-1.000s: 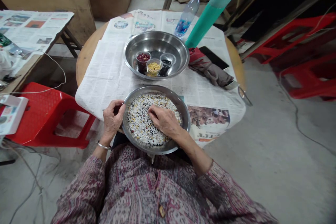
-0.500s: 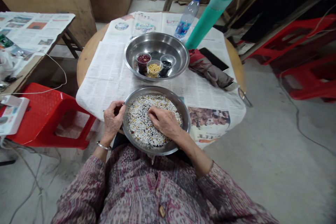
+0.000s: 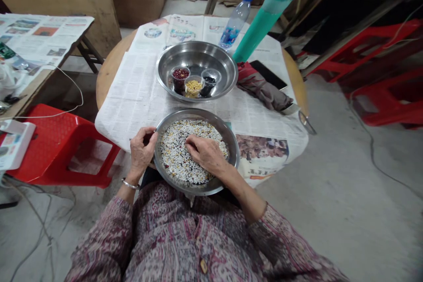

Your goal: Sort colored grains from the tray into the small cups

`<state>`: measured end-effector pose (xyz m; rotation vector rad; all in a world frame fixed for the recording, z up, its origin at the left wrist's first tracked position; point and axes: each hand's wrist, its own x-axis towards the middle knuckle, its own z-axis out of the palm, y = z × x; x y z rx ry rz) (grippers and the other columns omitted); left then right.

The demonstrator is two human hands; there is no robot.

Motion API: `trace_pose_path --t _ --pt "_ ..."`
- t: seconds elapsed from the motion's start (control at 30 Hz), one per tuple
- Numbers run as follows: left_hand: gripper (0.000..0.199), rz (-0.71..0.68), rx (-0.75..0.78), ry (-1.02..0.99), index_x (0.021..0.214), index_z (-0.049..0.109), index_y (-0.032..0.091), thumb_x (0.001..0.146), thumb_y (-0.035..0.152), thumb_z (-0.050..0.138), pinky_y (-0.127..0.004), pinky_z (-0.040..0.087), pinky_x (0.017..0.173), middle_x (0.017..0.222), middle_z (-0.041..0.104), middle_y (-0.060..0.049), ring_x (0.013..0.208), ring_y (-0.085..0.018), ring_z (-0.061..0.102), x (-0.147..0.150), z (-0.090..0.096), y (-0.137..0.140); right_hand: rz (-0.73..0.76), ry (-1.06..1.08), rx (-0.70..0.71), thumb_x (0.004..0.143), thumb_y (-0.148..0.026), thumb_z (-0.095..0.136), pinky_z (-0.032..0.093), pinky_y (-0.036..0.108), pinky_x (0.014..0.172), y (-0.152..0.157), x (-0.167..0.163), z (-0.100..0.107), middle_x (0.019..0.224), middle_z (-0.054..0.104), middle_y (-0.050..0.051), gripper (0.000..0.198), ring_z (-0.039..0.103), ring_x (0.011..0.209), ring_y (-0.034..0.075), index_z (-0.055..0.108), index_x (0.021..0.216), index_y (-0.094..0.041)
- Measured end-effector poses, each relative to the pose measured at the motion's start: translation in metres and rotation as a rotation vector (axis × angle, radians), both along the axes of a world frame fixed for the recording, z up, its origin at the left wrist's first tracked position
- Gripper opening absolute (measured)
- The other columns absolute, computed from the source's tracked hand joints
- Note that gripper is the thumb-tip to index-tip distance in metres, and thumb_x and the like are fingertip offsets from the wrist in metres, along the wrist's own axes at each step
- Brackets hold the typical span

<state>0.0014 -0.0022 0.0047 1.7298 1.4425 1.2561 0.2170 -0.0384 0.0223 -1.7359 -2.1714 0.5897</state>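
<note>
A steel plate (image 3: 231,141) of mixed white, yellow and dark grains (image 3: 175,154) sits at the near edge of a round table. My left hand (image 3: 142,150) grips the plate's left rim. My right hand (image 3: 206,154) rests on the grains, fingertips pinched together near the middle of the pile. Behind the plate a steel bowl (image 3: 198,55) holds three small clear cups: red beans (image 3: 180,75), yellow grains (image 3: 194,86) and black beans (image 3: 209,79).
Newspaper (image 3: 139,92) covers the table. A water bottle (image 3: 236,20), a tilted teal flask (image 3: 262,20), a phone (image 3: 269,75) and a folded grey-red cloth (image 3: 264,90) lie at the back right. Red stools (image 3: 56,141) stand left and right.
My right hand's fingertips have shifted slightly over the grains. The left hand stays on the rim.
</note>
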Motion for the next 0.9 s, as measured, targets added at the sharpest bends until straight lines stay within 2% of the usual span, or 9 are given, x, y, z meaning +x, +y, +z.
trace_pose_path --t 0.4,0.53,0.63,0.7,0.83,0.9 --pt "0.016 -0.048 -0.031 0.032 0.103 0.066 0.021 0.089 0.027 0.059 -0.025 0.049 0.071 0.086 0.07 -0.001 0.076 -0.014 0.063 0.0 0.003 0.002 0.012 0.027 0.002 0.094 -0.022 0.05 0.036 0.028 0.069 0.002 -0.004 0.001 0.086 0.073 0.004 0.015 0.063 0.075 0.018 0.064 0.096 -0.021" --pt "0.015 -0.01 -0.028 0.044 0.098 0.067 0.021 0.089 0.03 0.06 -0.023 0.045 0.062 0.071 0.063 0.003 0.062 -0.011 0.057 0.001 0.002 0.0 0.016 0.044 0.006 0.093 -0.021 0.05 0.036 0.027 0.069 0.002 -0.004 0.001 0.084 0.073 0.004 0.015 0.062 0.074 0.017 0.064 0.096 -0.021" --pt "0.012 0.093 0.009 0.054 0.088 0.066 0.02 0.089 0.031 0.061 -0.023 0.04 0.057 0.061 0.055 0.006 0.055 -0.01 0.049 0.0 -0.001 -0.002 -0.027 0.071 0.028 0.093 -0.021 0.05 0.036 0.027 0.069 0.001 -0.002 0.0 0.081 0.072 0.003 0.015 0.061 0.071 0.017 0.065 0.094 -0.021" --pt "0.013 0.123 0.011 0.028 0.085 0.065 0.02 0.09 0.031 0.059 -0.024 0.04 0.057 0.061 0.055 0.005 0.056 -0.01 0.049 -0.001 -0.003 -0.002 -0.066 0.109 0.042 0.093 -0.022 0.051 0.035 0.027 0.067 0.001 0.001 0.0 0.075 0.07 0.002 0.015 0.059 0.066 0.016 0.066 0.092 -0.021" --pt "0.012 0.08 -0.015 -0.002 0.088 0.063 0.021 0.093 0.03 0.057 -0.025 0.043 0.061 0.068 0.059 0.003 0.062 -0.012 0.053 -0.004 -0.004 -0.002 -0.127 0.172 0.068 0.091 -0.024 0.052 0.035 0.027 0.064 0.0 0.008 -0.002 0.069 0.066 0.0 0.015 0.055 0.06 0.015 0.066 0.088 -0.021" --pt "0.011 0.06 0.01 0.047 0.09 0.064 0.021 0.094 0.028 0.056 -0.026 0.043 0.061 0.069 0.059 0.003 0.062 -0.012 0.053 -0.004 0.0 -0.005 -0.145 0.173 0.076 0.091 -0.024 0.053 0.034 0.027 0.063 0.0 0.011 -0.003 0.069 0.066 0.001 0.015 0.055 0.06 0.016 0.067 0.087 -0.022"
